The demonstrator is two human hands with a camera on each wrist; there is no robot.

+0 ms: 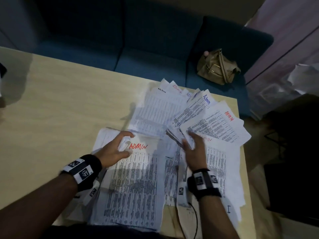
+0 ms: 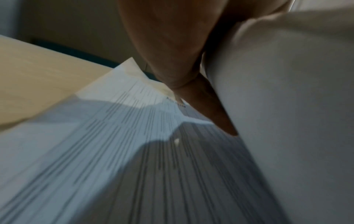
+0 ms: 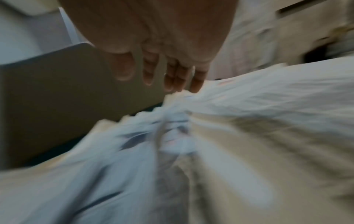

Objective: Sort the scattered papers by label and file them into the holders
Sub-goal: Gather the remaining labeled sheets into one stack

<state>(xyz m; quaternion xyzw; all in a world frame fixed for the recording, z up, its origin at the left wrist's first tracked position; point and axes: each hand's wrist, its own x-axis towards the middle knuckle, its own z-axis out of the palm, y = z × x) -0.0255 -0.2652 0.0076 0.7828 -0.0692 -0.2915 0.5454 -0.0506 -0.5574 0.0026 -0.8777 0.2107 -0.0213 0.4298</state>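
While a bag (image 1: 217, 68) lies beyond, left hand (image 1: 114, 150) and right hand (image 1: 195, 149) grip papers (image 1: 134, 183).

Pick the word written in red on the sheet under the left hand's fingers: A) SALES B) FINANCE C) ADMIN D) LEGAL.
C: in the head view, the sheet that the left hand touches bears ADMIN in red capitals right beside the fingertips.

White printed papers (image 1: 155, 109) lie overlapped and fanned across the table's (image 1: 60, 100) right part. Handwritten ADMIN labels (image 1: 138, 146) in red, blue or black mark their corners.
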